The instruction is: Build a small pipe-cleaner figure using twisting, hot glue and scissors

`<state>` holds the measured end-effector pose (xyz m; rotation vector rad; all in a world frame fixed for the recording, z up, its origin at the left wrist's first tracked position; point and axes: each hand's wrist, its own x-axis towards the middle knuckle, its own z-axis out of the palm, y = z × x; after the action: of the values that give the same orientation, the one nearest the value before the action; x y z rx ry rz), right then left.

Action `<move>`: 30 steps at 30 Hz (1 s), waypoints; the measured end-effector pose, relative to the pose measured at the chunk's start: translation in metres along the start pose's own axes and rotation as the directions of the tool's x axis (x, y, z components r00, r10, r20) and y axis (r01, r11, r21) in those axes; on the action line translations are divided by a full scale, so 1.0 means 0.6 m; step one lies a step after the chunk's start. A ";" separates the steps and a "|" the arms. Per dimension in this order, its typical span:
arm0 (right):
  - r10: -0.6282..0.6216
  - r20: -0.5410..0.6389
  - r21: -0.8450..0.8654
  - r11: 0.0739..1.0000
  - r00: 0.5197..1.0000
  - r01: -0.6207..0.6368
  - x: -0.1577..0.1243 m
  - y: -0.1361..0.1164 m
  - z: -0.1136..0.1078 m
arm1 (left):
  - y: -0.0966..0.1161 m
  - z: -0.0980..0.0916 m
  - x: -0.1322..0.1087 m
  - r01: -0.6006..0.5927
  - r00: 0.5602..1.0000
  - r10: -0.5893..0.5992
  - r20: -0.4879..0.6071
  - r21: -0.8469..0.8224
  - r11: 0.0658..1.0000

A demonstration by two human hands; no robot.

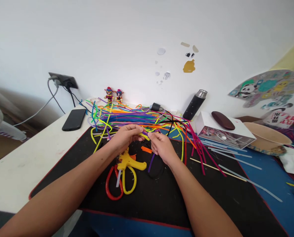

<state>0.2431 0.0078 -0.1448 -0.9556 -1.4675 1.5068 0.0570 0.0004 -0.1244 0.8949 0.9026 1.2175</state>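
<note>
My left hand [127, 136] and my right hand [160, 144] meet over the black mat [152, 200], each closed in a pinch. Between their fingertips is a short yellow and purple pipe cleaner piece [144, 135], held at both ends. A purple pipe cleaner [151, 163] hangs or lies just below my right hand; I cannot tell whether it joins the held piece. Under my left forearm lies a yellow glue gun [131, 163] with a whitish glue stick, resting over scissors [130, 182] with red and yellow handles. Small orange pieces [146, 150] lie beside it.
Behind my hands spreads a heap of coloured pipe cleaners [132, 118]. A phone [74, 119] lies left; two small figures [109, 94] stand by the wall. Rightward are a black flask [195, 104], a white box [226, 135], a bowl [265, 133], glue sticks [252, 182] and a wooden stick [217, 169].
</note>
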 end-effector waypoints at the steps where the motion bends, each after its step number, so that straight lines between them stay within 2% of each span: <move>1: -0.001 0.002 0.003 1.000 1.000 0.001 -0.001 -0.001 0.000 | 0.001 0.001 0.000 -0.007 1.000 0.007 -0.013 0.001 1.000; 7: 0.000 -0.020 -0.050 0.999 1.000 -0.001 -0.003 -0.005 -0.002 | 0.009 0.005 -0.004 -0.075 0.996 0.080 -0.047 0.108 0.991; 11: -0.062 -0.079 -0.102 0.993 0.995 0.054 -0.003 -0.012 -0.001 | 0.008 -0.003 0.001 -0.091 0.993 0.100 -0.069 0.122 0.988; 16: -0.154 -0.116 -0.225 0.966 0.981 0.125 -0.006 -0.009 0.002 | 0.005 -0.010 0.006 -0.075 0.994 0.082 -0.078 0.089 0.993; 21: -0.147 -0.081 -0.281 0.952 0.986 0.119 -0.008 0.001 0.005 | 0.005 -0.003 0.001 -0.051 0.997 0.055 -0.060 0.075 0.996; 26: -0.114 -0.078 -0.221 0.971 0.990 0.094 -0.007 -0.006 0.006 | 0.000 0.001 0.001 -0.031 0.999 0.032 -0.018 0.042 0.999; 30: -0.073 -0.076 -0.107 0.992 0.994 0.065 -0.005 -0.011 0.003 | -0.003 -0.004 0.004 -0.004 0.999 0.007 0.050 -0.058 0.998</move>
<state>0.2427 0.0042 -0.1383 -1.0047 -1.5180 1.3383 0.0558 0.0027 -0.1269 0.8780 0.8214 1.2145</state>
